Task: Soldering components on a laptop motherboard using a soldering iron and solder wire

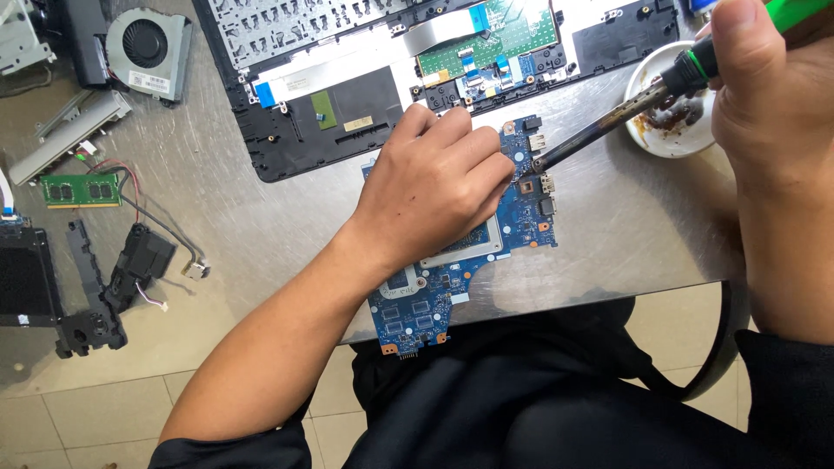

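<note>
- On the steel bench (217, 191), near its front edge: blue circuit board (521, 187) lies flat, one end overhanging toward the person's lap.
- Left hand (434, 187) lies palm-down on the board's middle, fingers (486, 152) curled and pressing on it near the row of ports; it pins the board, nothing pinched between them.
- Right hand (773, 95) is wrapped tight around the green handle of a soldering iron (608, 117); the dark tip meets the board's right edge just beside a silver port, right next to the left fingertips.
- Doing it well, my read: hold the board down firmly so it can't skate on the smooth metal, bring the tip at a shallow angle to the one joint only, stay off the neighbouring ports and plastic.
- Risk: the hot barrel is very close to the left index finger; I'd shift those fingers back a little.
- Small white dish (673, 113) with brown residue sits just behind the iron, under the right hand.
- Behind the board: opened laptop base (347, 104) with ribbon cables and a green touchpad board.
- Far left, well apart: cooling fan (148, 48), green memory stick (80, 189), black speaker parts (130, 265).
</note>
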